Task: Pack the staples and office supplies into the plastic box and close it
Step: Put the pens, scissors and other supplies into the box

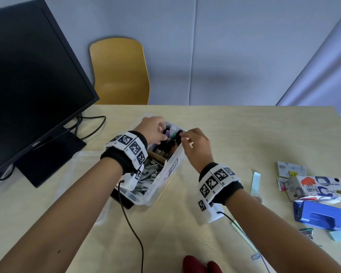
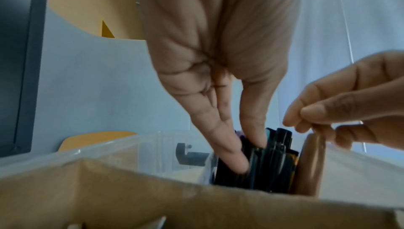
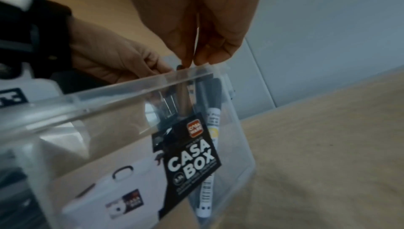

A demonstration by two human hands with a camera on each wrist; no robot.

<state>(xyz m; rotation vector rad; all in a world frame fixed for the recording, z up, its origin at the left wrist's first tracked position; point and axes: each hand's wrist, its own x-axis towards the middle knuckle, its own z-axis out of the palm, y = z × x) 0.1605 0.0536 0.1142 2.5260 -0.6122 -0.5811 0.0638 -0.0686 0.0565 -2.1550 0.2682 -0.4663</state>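
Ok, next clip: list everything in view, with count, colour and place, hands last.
plastic box: one, clear, table centre, open
markers: several, mostly black, standing at the box's far end
staples: many strips, grey, near end of the box
lid: one, clear, flat on the table left of the box
hole punch: one, blue, table right
printed packets: several, mixed colours, behind the punch
monitor: one, black, table left
chair: one, yellow, behind the table
table: one, light wood
left hand: fingers pressed among the markers
right hand: pinching a brown stick at the box rim
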